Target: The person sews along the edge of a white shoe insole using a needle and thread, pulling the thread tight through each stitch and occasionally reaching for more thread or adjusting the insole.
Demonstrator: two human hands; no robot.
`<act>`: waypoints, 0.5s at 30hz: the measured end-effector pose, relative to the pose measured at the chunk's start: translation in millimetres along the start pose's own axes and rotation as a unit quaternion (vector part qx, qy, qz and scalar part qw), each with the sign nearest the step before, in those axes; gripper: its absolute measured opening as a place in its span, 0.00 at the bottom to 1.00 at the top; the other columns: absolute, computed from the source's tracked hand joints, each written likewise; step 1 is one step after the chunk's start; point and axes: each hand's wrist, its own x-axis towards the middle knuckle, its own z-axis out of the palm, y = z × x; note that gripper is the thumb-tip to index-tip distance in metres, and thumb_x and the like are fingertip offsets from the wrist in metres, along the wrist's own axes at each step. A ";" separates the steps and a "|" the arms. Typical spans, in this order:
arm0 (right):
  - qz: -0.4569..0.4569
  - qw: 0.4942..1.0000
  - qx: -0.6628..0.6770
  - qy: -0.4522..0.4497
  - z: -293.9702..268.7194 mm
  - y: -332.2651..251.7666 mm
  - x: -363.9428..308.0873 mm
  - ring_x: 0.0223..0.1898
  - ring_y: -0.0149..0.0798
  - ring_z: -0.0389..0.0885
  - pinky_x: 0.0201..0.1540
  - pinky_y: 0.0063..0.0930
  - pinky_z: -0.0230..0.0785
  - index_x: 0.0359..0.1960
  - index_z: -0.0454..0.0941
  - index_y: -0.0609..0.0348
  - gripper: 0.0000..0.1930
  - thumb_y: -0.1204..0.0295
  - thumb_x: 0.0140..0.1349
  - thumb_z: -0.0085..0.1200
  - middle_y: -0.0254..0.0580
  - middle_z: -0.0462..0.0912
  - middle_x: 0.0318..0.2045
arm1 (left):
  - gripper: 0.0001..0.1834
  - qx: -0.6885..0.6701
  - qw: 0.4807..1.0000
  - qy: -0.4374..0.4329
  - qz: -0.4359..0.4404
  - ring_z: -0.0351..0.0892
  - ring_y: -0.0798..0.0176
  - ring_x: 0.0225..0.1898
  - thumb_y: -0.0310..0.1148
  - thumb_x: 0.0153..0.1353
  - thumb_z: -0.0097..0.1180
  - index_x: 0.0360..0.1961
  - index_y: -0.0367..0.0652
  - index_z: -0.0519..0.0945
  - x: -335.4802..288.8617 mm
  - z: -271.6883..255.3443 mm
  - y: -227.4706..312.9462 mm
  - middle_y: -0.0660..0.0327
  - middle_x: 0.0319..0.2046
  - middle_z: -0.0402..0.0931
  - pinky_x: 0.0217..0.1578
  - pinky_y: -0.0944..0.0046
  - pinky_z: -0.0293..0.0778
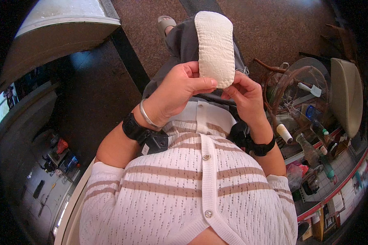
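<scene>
A cream, oblong cloth pad (pixel 215 45), rounded at its far end and puckered with stitches along its edges, is held up over my lap. My left hand (pixel 180 85) grips its near left corner, the thumb lying on top. At the near right corner, the fingertips of my right hand (pixel 246 93) are pinched together against the edge; whether a needle is between them is too small to see. Beside those fingers loops a thin white thread (pixel 243 70). My legs in dark grey trousers (pixel 182 45) lie beneath the pad.
To my right stands a round wire-and-wood basket (pixel 292 87) with tangled white cord. Nearby are a white thread spool (pixel 284 133), a glass bottle (pixel 308 147) and a beige chair back (pixel 347 98). A pale-topped table (pixel 65 24) fills the far left. Brown floor (pixel 274 28) stretches ahead.
</scene>
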 end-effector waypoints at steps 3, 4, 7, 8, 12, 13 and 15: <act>-0.004 1.000 0.001 0.004 1.1 -0.5 0.2 0.28 0.22 0.73 0.29 0.15 0.70 0.30 0.74 0.62 0.02 0.81 0.55 0.51 0.28 0.73 0.27 | 0.17 0.002 1.000 0.011 0.016 0.76 0.68 0.36 0.24 0.50 0.57 0.43 0.34 0.70 0.3 2.0 1.4 0.56 0.38 0.75 0.39 0.71 0.73; -0.005 1.000 0.004 0.006 1.7 -0.9 0.4 0.28 0.22 0.73 0.29 0.15 0.70 0.30 0.74 0.62 0.02 0.81 0.55 0.51 0.28 0.73 0.27 | 0.17 0.002 1.000 0.016 0.023 0.76 0.68 0.36 0.23 0.50 0.57 0.42 0.34 0.70 0.0 3.5 1.9 0.56 0.38 0.75 0.39 0.71 0.73; 0.003 1.000 0.004 0.007 1.8 -2.3 1.6 0.28 0.22 0.73 0.29 0.15 0.70 0.30 0.74 0.63 0.02 0.81 0.55 0.51 0.29 0.73 0.27 | 0.13 0.031 0.994 0.060 0.081 0.75 0.69 0.35 0.22 0.50 0.57 0.37 0.38 0.69 0.4 4.8 -2.3 0.55 0.37 0.75 0.38 0.72 0.73; 0.000 1.000 0.007 0.003 1.1 -2.1 2.0 0.27 0.22 0.73 0.29 0.15 0.69 0.30 0.74 0.63 0.02 0.81 0.55 0.51 0.29 0.73 0.27 | 0.12 0.032 0.992 0.065 0.102 0.75 0.70 0.35 0.22 0.50 0.57 0.35 0.39 0.68 0.4 6.8 -2.5 0.55 0.37 0.75 0.38 0.73 0.73; -0.020 1.000 0.021 -0.002 -0.9 1.2 3.8 0.26 0.23 0.73 0.28 0.15 0.69 0.30 0.74 0.63 0.02 0.81 0.55 0.51 0.30 0.74 0.27 | 0.11 0.065 0.987 0.032 0.141 0.74 0.71 0.36 0.20 0.49 0.57 0.33 0.39 0.70 -0.4 5.8 -1.5 0.60 0.36 0.75 0.39 0.72 0.71; -0.026 0.999 0.024 -0.002 -1.0 2.2 4.0 0.25 0.23 0.73 0.27 0.16 0.68 0.30 0.74 0.64 0.02 0.81 0.55 0.51 0.30 0.74 0.26 | 0.12 0.080 0.987 0.011 0.140 0.74 0.71 0.37 0.19 0.48 0.57 0.34 0.39 0.71 -0.8 3.8 -1.4 0.61 0.36 0.75 0.40 0.71 0.71; -0.031 0.999 0.016 -0.006 -1.7 1.6 4.4 0.25 0.23 0.73 0.27 0.16 0.68 0.30 0.74 0.64 0.01 0.81 0.55 0.51 0.30 0.74 0.26 | 0.13 0.101 0.986 0.004 0.130 0.74 0.71 0.38 0.19 0.49 0.57 0.37 0.38 0.73 -1.9 4.4 0.4 0.61 0.36 0.75 0.41 0.72 0.70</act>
